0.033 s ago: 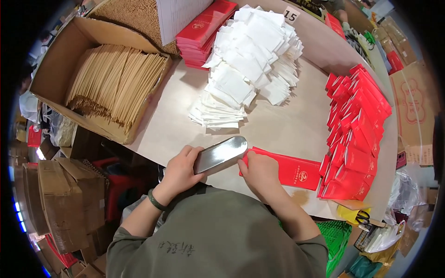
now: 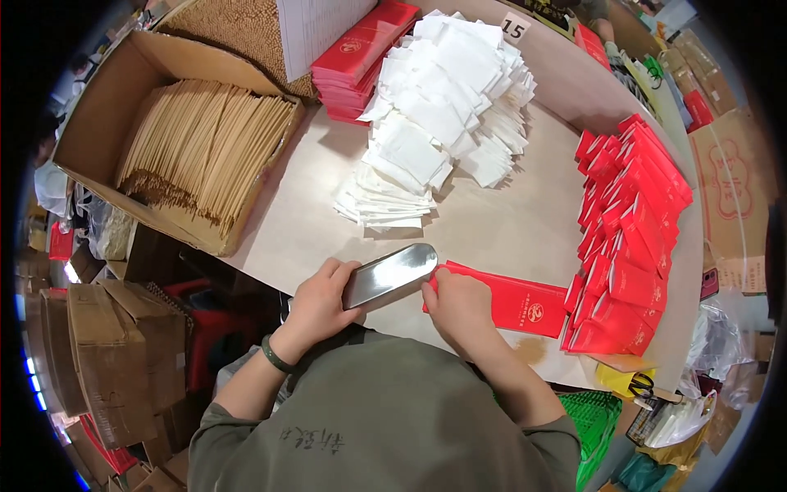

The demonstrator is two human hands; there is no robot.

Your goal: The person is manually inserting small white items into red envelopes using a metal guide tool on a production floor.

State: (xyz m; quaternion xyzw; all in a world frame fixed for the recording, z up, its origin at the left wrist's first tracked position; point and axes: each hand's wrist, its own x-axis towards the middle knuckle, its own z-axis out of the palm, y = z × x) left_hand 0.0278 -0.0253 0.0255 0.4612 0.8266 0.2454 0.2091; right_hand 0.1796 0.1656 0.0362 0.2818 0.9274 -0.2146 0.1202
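Note:
My left hand (image 2: 321, 299) grips one end of a long, shiny metal case (image 2: 392, 275) with a rounded far end, tilted up to the right over the near edge of the table. Close to that rounded end, my right hand (image 2: 463, 307) is closed, its fingertips pinching the left end of a flat red paper sleeve (image 2: 529, 307) with a gold emblem. Part of the sleeve is hidden beneath the hand. To its right, many filled red sleeves (image 2: 631, 238) lie in overlapping rows. Beyond the case spreads a heap of white paper packets (image 2: 430, 107).
At the left, a cardboard box (image 2: 90, 156) holds tightly packed tan sticks (image 2: 209, 143). Behind it stands another box of stick ends (image 2: 234, 41). A stack of flat red sleeves (image 2: 357, 57) sits beside the white heap. Scissors (image 2: 642, 384) rest by the near right corner.

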